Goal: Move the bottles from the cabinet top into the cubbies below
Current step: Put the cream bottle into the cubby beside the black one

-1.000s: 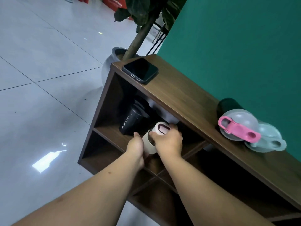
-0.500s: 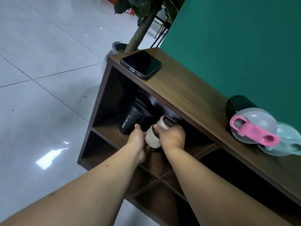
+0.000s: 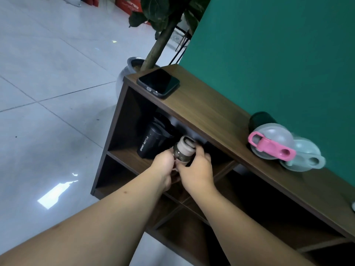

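A small beige bottle with a white cap (image 3: 184, 150) stands at the mouth of the upper left cubby, held from both sides. My left hand (image 3: 163, 166) grips its left side and my right hand (image 3: 197, 167) wraps its right side. A black sport bottle (image 3: 153, 144) stands deeper in the same cubby, just left of the beige one. On the wooden cabinet top (image 3: 207, 116) near the green wall stand a dark green bottle (image 3: 262, 120), a grey bottle with a pink lid strap (image 3: 272, 144) and a pale green bottle (image 3: 305, 157), close together.
A black phone (image 3: 158, 85) lies on the cabinet top's left end. A potted plant (image 3: 134, 64) stands on the tiled floor behind the cabinet's left end. Lower cubbies (image 3: 192, 223) are dark. The green wall (image 3: 278, 54) backs the cabinet.
Both hands have pushed the beige bottle a little deeper into the upper left cubby, closer to the black bottle. The view has shifted slightly.
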